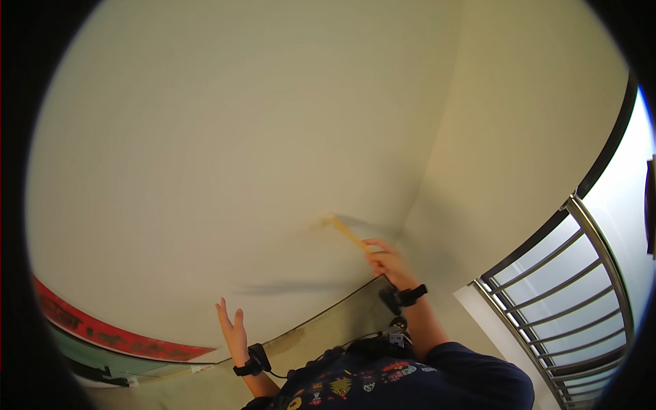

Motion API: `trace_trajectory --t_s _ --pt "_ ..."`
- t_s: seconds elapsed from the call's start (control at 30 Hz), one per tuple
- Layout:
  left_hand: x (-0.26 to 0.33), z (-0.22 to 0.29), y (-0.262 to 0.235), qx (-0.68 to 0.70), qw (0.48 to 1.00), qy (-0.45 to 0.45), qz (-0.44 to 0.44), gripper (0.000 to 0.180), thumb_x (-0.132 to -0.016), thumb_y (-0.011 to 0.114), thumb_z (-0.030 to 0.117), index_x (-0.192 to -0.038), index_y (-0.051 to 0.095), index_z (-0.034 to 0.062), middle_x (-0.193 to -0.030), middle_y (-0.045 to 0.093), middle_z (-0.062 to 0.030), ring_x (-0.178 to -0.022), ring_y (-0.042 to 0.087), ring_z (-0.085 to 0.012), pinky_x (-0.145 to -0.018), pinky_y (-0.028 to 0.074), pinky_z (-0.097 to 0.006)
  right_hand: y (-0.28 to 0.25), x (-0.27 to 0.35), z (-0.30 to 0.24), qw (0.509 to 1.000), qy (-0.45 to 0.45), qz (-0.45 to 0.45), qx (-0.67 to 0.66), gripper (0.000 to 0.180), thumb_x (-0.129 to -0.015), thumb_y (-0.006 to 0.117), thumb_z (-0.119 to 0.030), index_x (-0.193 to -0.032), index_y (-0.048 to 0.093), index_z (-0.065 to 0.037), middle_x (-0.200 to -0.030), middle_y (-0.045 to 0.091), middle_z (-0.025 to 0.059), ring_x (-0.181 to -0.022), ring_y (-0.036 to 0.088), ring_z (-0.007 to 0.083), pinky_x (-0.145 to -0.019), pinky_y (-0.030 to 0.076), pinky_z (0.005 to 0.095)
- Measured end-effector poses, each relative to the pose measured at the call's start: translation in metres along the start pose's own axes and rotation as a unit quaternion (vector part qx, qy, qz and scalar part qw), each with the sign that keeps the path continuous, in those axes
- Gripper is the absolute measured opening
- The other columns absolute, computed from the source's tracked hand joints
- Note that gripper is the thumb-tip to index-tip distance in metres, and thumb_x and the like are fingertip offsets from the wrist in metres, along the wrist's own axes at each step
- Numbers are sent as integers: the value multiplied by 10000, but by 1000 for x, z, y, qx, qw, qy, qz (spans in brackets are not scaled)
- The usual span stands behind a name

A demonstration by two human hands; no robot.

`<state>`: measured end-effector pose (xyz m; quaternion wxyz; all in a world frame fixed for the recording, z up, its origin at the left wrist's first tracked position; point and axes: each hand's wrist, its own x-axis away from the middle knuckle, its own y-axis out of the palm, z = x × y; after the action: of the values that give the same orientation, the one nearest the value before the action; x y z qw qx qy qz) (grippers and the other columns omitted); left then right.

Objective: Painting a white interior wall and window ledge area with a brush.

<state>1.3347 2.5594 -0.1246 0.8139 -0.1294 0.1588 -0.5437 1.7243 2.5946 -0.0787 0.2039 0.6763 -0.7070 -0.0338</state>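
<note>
Watching from afar, I see one right hand [388, 261] wrapped round one thin yellow stick [351, 235], one left hand [234, 333] spread wide, and two smooth cream walls [225, 137].

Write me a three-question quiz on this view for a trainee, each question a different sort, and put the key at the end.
1. Multiple choice: what does the right hand hold?
A) a white cup
B) a yellow-handled tool
C) a coil of rope

2. True or false: the left hand is closed around a metal bar.

3. Fill in: the red strip shows at the lower ____ of the picture.

Key:
1. B; the tool's far end is blurred.
2. False; the left hand is raised and open, with nothing seen in it.
3. left
</note>
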Motion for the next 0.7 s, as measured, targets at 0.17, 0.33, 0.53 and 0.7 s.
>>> trace_trajectory --t_s 0.17,0.33,0.53,0.7 --pt "-1 -10 7 -10 1000 -10 -15 505 -832 533 166 -1301 360 95 -1407 172 -182 -1306 170 -274 -1035 165 -371 -79 -23 -14 968 -96 220 74 307 -790 541 -71 -1091 487 -42 -561 450 -5 -396 353 55 -369 325 201" --pt "-1 -10 10 0 1000 5 -20 493 -826 539 157 -1287 379 90 -1403 179 -185 -1301 183 -280 -1032 180 -374 -59 -17 -92 879 -332 291 177 243 -803 517 -83 -1043 506 -45 -509 415 -20 -418 362 72 -388 301 214" --pt "2 -15 11 -13 999 20 -31 480 -825 542 148 -1276 391 81 -1400 187 -184 -1295 196 -285 -1031 184 -378 -16 -21 -109 708 -463 290 447 290 -792 523 -83 -1082 507 -83 -541 488 76 -445 466 199 -438 381 303" --pt "3 -18 12 -7 999 13 -36 478 -827 538 141 -1277 388 81 -1394 204 -185 -1289 210 -288 -1023 201 -378 -50 -28 -12 667 -410 228 579 371 -793 509 -125 -1163 489 -127 -645 573 104 -538 541 274 -478 420 373"
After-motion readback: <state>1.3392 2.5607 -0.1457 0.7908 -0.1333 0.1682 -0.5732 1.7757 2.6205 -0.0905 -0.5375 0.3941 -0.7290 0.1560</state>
